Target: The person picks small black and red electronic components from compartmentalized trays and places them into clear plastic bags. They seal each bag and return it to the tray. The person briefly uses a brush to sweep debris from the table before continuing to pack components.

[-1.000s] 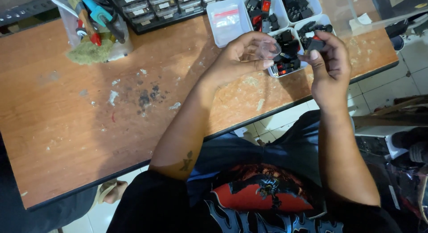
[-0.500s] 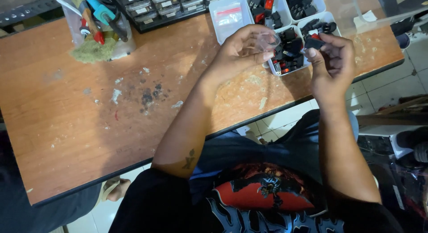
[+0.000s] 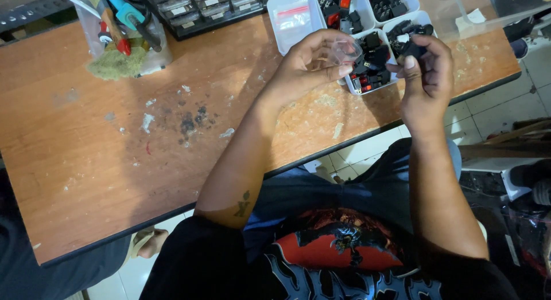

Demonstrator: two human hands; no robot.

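Scuffed brown wooden tabletop (image 3: 86, 156) carries white plastic compartment trays (image 3: 367, 24) of small black and red switches at its far right corner. Over the nearest tray, my left hand (image 3: 307, 62) curls around a small clear plastic bag (image 3: 343, 49), pinching it. My right hand (image 3: 427, 76) pinches a small black switch part (image 3: 414, 48) just beside it.

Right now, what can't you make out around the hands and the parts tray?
Head view only:
- Small black part in the right hand: fingers cover most of it.
- Clear piece in the left hand: transparent, shape unclear.
- White compartment tray: top edge cuts it off.
- Drawer organiser: contents too small.
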